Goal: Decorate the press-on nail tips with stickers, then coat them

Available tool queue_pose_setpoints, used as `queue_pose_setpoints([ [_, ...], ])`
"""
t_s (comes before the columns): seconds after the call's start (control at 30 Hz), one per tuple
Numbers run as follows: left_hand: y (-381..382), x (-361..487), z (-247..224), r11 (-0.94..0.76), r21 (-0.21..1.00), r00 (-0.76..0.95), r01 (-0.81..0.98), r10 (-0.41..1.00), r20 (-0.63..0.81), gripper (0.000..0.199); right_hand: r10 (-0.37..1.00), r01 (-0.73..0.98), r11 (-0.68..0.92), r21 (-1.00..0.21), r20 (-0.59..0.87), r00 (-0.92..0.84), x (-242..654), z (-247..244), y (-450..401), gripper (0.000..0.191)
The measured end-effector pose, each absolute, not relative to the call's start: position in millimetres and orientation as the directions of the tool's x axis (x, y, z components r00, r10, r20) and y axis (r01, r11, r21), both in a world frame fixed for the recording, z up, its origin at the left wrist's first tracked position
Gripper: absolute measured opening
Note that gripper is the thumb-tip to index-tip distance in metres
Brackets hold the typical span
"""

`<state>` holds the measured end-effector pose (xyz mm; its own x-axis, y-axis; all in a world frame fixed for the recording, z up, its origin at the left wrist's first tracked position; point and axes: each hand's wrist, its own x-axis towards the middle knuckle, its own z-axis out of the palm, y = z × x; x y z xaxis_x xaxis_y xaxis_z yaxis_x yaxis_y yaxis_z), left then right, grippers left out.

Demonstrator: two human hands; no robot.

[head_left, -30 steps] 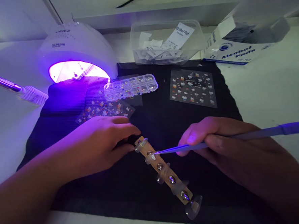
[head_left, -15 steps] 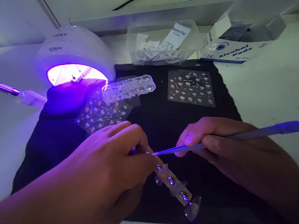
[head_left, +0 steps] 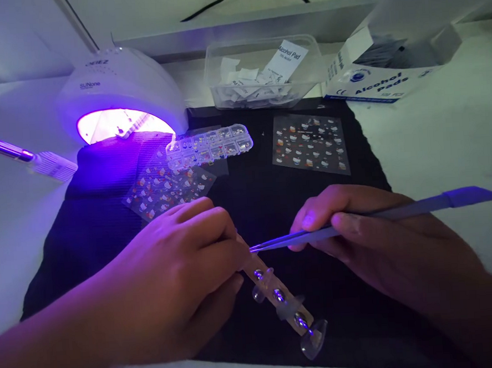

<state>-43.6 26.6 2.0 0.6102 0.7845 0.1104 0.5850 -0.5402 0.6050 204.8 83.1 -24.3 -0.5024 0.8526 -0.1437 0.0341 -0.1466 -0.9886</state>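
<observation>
My left hand (head_left: 185, 282) is closed around the upper end of a narrow wooden stick (head_left: 269, 286), which slants down to the right. Metallic round pieces and clear nail tips sit along the stick, with one clear tip (head_left: 314, 340) at its lower end. In my right hand (head_left: 374, 237) are tweezers (head_left: 316, 235), pinched between thumb and fingers. Their points reach the stick beside my left fingertips. Whether the points hold anything is too small to tell.
A glowing lamp (head_left: 127, 86) stands at the back left, near a clear compartment case (head_left: 209, 146). Sticker sheets (head_left: 310, 144) lie on the black cloth (head_left: 255, 194). Behind are a plastic tub (head_left: 261, 94) of packets and an Alcohol Pads box (head_left: 381, 84). A pen-like tool (head_left: 27, 155) is at left.
The tweezers' rear end has risen slightly, and their points have shifted a little. My left fingers have moved on the stick's upper end, and the left thumb tip now shows lower down.
</observation>
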Motion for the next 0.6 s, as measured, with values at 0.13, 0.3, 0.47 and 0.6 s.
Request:
queue_pose_setpoints([
  [0.13, 25.7, -43.2, 2.8, -0.547, 0.582, 0.607, 0.602, 0.787, 0.113, 0.016, 0.862, -0.127, -0.276, -0.953, -0.188, -0.471, 201.7, -23.0, 87.9, 0.014],
  [0.3, 25.7, -41.3, 2.1, -0.549, 0.542, 0.587, 0.636, 0.800, 0.121, 0.017, 0.884, -0.192, -0.262, -0.946, -0.155, -0.440, 200.7, -19.7, 92.5, 0.011],
  [0.47, 25.8, -41.0, 0.3, -0.601, 0.528, 0.603, 0.599, 0.773, 0.196, 0.016, 0.889, -0.195, -0.254, -0.947, -0.150, -0.432, 200.3, -18.5, 93.2, 0.014],
  [0.6, 25.2, -42.5, -0.9, -0.614, 0.545, 0.621, 0.571, 0.757, 0.203, 0.021, 0.885, -0.222, -0.249, -0.943, -0.129, -0.447, 200.8, -18.9, 92.6, 0.011],
])
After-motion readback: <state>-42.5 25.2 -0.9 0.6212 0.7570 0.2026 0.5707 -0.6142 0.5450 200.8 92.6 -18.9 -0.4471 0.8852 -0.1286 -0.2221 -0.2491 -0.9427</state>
